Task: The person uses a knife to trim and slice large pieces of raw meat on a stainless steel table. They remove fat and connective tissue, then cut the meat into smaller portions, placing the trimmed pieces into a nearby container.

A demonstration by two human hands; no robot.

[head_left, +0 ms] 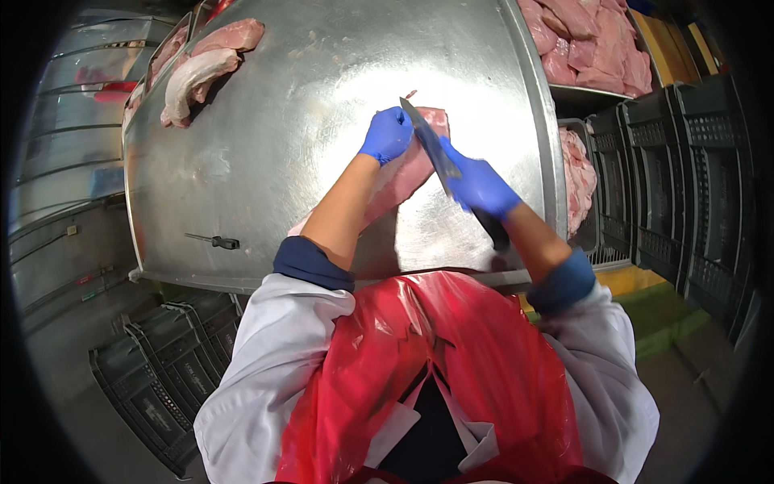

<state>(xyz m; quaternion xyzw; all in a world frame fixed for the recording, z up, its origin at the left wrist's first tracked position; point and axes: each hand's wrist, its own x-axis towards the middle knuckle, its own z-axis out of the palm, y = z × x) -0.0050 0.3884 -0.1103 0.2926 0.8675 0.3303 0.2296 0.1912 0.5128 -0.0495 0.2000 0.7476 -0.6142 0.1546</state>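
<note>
A long pink slab of meat (395, 189) lies diagonally on the steel table (298, 145), its lower-left part hidden behind my left forearm. My left hand (387, 133), in a blue glove, is curled closed on the meat's upper portion, beside the blade. In my right hand (480, 181), also gloved in blue, is a large knife (435, 145) with a dark handle, its blade angled up-left across the meat. A small scrap of meat sits just past the blade tip.
Meat pieces (201, 81) lie at the table's top-left. A thin tool (226, 242) with a black handle rests at left. Trays of pink meat (592, 40) and paler meat (576, 173) stand beyond the right edge. Stacked grey crates (701, 194) are at right, others (161, 363) lower left.
</note>
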